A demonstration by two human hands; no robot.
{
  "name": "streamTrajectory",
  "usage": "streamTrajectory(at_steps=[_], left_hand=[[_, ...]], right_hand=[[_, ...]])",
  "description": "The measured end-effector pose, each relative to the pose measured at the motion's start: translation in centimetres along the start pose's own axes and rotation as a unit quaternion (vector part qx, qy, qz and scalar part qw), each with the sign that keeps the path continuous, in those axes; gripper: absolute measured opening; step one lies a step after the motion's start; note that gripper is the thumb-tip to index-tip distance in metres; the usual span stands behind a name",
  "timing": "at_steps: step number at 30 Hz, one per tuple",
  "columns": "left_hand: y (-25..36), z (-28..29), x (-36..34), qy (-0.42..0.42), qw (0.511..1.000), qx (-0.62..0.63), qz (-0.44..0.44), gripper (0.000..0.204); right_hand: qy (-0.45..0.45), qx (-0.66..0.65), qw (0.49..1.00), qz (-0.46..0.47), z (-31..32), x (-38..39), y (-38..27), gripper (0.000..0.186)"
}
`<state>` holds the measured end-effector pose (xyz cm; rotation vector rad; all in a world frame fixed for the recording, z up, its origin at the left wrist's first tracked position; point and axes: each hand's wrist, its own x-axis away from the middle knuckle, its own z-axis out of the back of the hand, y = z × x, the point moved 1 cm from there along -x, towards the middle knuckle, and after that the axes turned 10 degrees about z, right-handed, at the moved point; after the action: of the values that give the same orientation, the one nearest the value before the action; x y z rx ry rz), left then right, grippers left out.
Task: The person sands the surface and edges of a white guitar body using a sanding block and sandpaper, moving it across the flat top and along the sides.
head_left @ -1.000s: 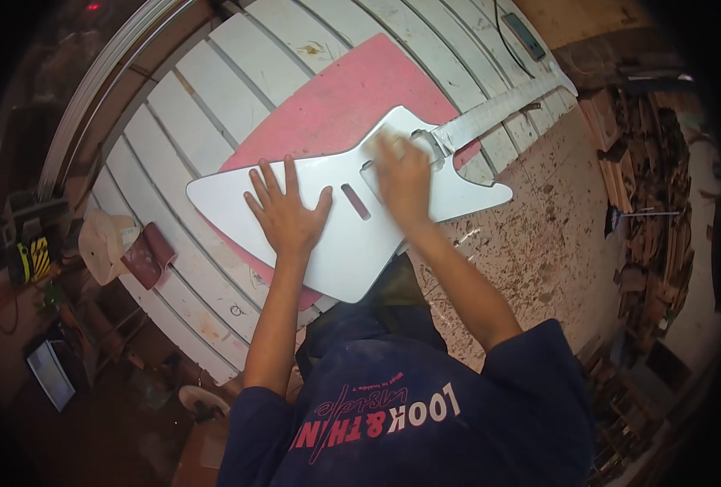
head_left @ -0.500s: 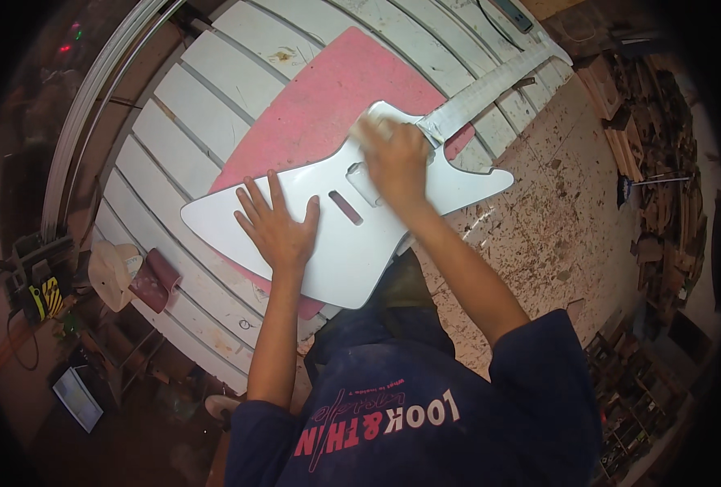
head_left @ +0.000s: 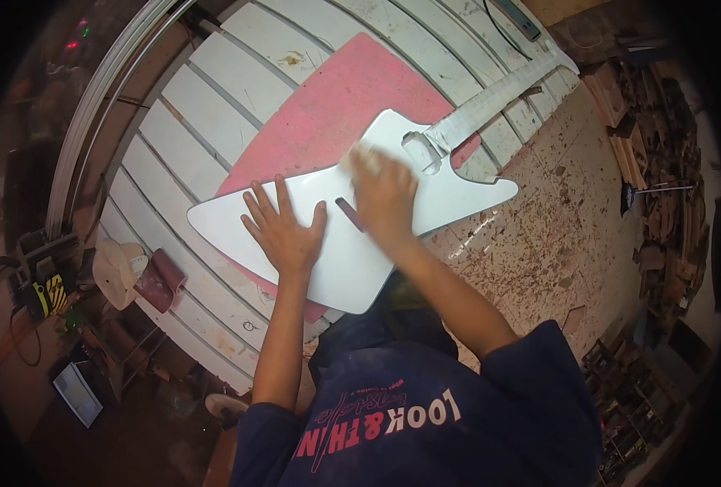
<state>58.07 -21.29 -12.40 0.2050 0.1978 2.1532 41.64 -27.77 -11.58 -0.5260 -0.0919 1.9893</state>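
Note:
A glossy white, angular electric guitar body point(head_left: 336, 276) lies flat, its wrapped neck point(head_left: 490, 101) pointing to the far right. My left hand point(head_left: 286, 233) rests on the body's left part, palm down, fingers spread. Over the middle, beside the narrow dark slot, my right hand point(head_left: 385, 203) presses a small pale pad point(head_left: 352, 158) against the surface near the far edge. Motion blurs this hand and the pad, so the pad's exact kind is unclear. Close to the neck, a rectangular cavity point(head_left: 421, 152) is visible. Under the guitar lies a pink sheet point(head_left: 336, 89).
The sheet lies on a white slatted bench point(head_left: 238, 73). A beige cap point(head_left: 115, 272) and a curled dark-red sheet point(head_left: 161, 280) sit at its left edge. Stacked wood offcuts point(head_left: 669, 162) line the right side, beyond a chip-strewn floor point(head_left: 531, 235). A metal rail point(head_left: 92, 114) runs at far left.
My right hand has slid left with the pale pad, from near the neck to mid-body, uncovering the cavity. My left hand keeps its place on the guitar. The whole view has shifted slightly.

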Motion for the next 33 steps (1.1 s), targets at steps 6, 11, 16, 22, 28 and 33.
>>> streamTrajectory(at_steps=[6,11,16,22,28,33], left_hand=[[-0.1,-0.1,0.1,-0.001,1.000,0.009,0.001,0.096],[-0.1,0.3,0.3,-0.005,1.000,-0.004,0.005,0.093],[-0.1,0.0,0.1,-0.005,1.000,0.008,0.001,0.096],[0.1,0.3,0.4,-0.006,1.000,-0.015,0.004,0.093],[-0.2,0.0,0.2,-0.007,1.000,-0.009,0.001,0.095],[0.0,0.1,0.1,-0.004,1.000,-0.020,-0.001,0.095]], right_hand=[[0.037,0.004,0.999,0.002,1.2,-5.6,5.4,0.047],[0.009,-0.006,0.999,0.042,0.7,-0.3,1.3,0.049],[0.032,0.007,0.999,0.019,1.0,-5.2,5.4,0.054],[0.013,-0.033,0.998,0.060,1.5,-0.5,4.5,0.056],[0.005,-0.051,0.997,0.061,1.2,-2.7,5.1,0.058],[0.005,-0.041,0.997,0.072,2.2,-0.7,5.1,0.055]])
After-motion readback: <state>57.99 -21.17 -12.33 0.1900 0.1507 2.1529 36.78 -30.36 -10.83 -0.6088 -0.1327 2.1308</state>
